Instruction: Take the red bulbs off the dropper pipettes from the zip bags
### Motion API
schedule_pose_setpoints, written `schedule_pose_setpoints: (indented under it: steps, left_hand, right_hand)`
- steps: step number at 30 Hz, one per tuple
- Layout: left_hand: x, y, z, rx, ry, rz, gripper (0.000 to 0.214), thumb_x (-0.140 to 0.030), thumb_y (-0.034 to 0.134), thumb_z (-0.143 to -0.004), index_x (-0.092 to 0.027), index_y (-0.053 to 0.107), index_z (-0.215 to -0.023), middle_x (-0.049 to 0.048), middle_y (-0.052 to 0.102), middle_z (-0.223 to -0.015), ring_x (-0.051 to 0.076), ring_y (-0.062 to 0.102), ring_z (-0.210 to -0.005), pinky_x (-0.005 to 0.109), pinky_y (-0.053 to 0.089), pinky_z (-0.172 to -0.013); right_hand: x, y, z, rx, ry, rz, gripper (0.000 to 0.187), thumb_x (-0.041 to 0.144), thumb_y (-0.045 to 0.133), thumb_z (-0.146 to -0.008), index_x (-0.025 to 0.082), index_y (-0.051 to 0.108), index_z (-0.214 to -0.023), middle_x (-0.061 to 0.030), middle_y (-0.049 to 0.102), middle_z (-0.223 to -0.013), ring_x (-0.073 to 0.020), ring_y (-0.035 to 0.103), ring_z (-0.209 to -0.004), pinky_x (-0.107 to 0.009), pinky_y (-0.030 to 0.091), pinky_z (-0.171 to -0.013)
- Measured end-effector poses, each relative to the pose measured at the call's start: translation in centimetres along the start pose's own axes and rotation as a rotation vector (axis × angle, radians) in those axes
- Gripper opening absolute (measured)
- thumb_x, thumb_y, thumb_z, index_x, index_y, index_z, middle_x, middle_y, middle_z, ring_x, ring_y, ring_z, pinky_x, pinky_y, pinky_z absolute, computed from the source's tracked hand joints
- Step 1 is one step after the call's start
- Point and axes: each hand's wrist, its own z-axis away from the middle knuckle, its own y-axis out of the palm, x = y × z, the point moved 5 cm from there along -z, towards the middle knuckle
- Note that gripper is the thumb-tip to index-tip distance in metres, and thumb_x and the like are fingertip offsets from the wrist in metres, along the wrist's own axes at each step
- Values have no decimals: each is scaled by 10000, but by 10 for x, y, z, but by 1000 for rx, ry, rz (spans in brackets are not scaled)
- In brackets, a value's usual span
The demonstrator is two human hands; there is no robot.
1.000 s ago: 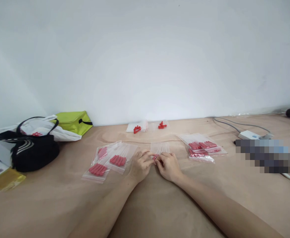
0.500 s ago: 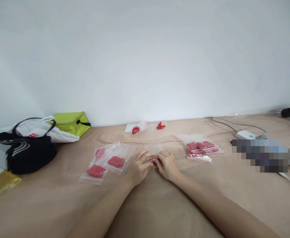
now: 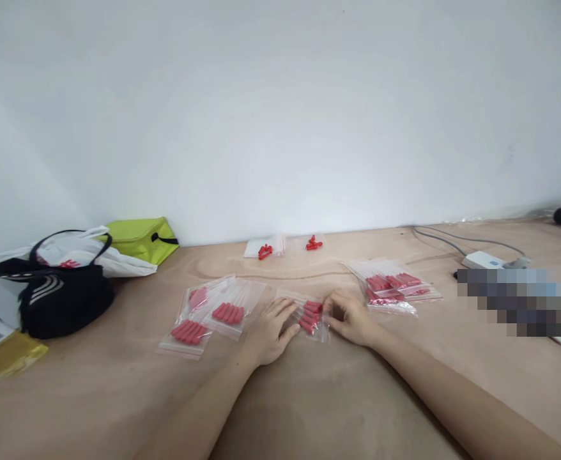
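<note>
So, I've got a small zip bag (image 3: pixel 317 333) flat on the worktop (image 3: pixel 285 396), about five red pieces (image 3: pixel 312 313) inside. My left hand (image 3: pixel 268 329) lies on the bag's left edge, grip released and fingers flat. My right hand (image 3: pixel 352 316) looks pinched on the bag's right edge. I'd say this is the sealing step, and next calls for running the zip shut. Left of that bag lie three filled bags (image 3: pixel 213 313). Right of it there's a pile of filled ones (image 3: pixel 390 284). Beyond it there are loose pieces (image 3: pixel 265 250) on flat bags.
</note>
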Motion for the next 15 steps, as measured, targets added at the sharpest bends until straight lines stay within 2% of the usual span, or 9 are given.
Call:
schedule_pose_setpoints:
  steps: [3,7,11,15]
  left_hand:
    - [2,4,4,6,-52,6,374,-310,462,-837,-225,481,-1201,59,482,-1273,212,417,-1183,402,349,-986]
    - [-1,1,9,-64,-101,-41,353,-314,480,-819,-202,516,-1152,64,522,-1215,229,445,-1138,419,349,-972]
    - [-4,-3,9,-123,-102,-85,336,-311,512,-790,-186,542,-1100,80,548,-1124,243,468,-1067,414,375,-929]
    - [0,-6,8,-136,-117,-88,405,-359,558,-748,-181,531,-1110,87,548,-1035,255,487,-1000,412,410,-855]
  right_hand:
    - [-6,-1,2,-96,115,142,107,249,624,-668,182,542,-652,-4,559,-672,-153,507,-688,-292,370,-653]
    - [1,7,4,-26,130,163,151,328,647,-665,202,610,-591,4,583,-648,-152,512,-690,-320,328,-696]
    - [6,13,5,36,180,161,133,391,675,-641,279,678,-712,14,604,-678,-171,520,-728,-342,297,-710]
    - [3,14,5,59,219,194,358,454,698,-589,314,667,-917,-6,620,-738,-200,523,-768,-350,301,-709]
